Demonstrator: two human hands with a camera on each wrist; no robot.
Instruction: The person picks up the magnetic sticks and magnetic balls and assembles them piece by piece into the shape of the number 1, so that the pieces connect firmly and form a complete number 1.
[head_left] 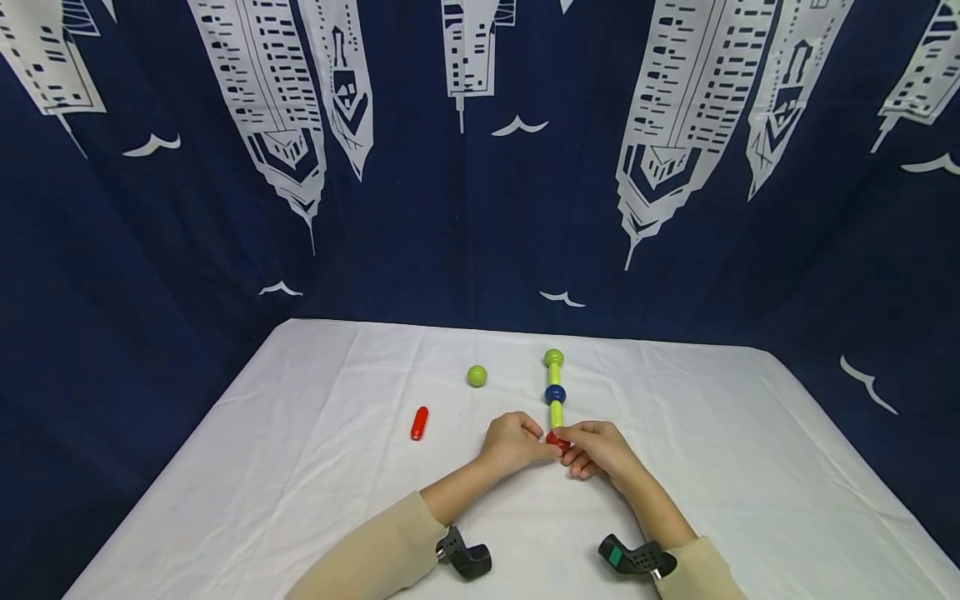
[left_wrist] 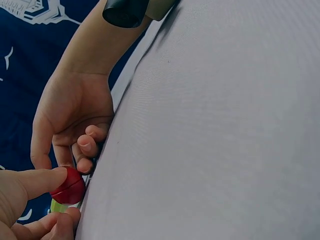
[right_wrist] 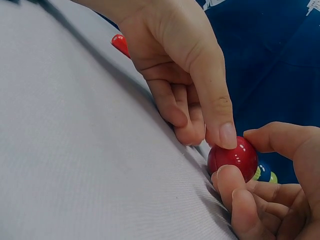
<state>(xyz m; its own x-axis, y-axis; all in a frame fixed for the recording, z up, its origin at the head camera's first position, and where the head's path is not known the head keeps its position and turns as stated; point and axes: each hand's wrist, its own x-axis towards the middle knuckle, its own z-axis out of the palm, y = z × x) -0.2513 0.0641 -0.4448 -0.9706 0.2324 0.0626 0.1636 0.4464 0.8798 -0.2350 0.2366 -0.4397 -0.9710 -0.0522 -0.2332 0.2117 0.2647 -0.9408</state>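
The right hand (head_left: 600, 451) grasps the red ball (head_left: 557, 442) between thumb and fingers; the left hand (head_left: 515, 444) also grips it, with its thumb upon the side and its fingers bent. I judge this ball light, stiff and rather slippery, not very fragile, so it is best taken around its widest part. It looks glossy, with a thin seam. It is at the near end of a straight row: yellow stick (head_left: 557, 414), blue ball (head_left: 555, 394), another yellow stick (head_left: 554, 374), and green ball (head_left: 553, 357). To the left, well apart, a loose green ball (head_left: 477, 376) and a red stick (head_left: 419, 423) lie on the white-covered bench (head_left: 750, 467).
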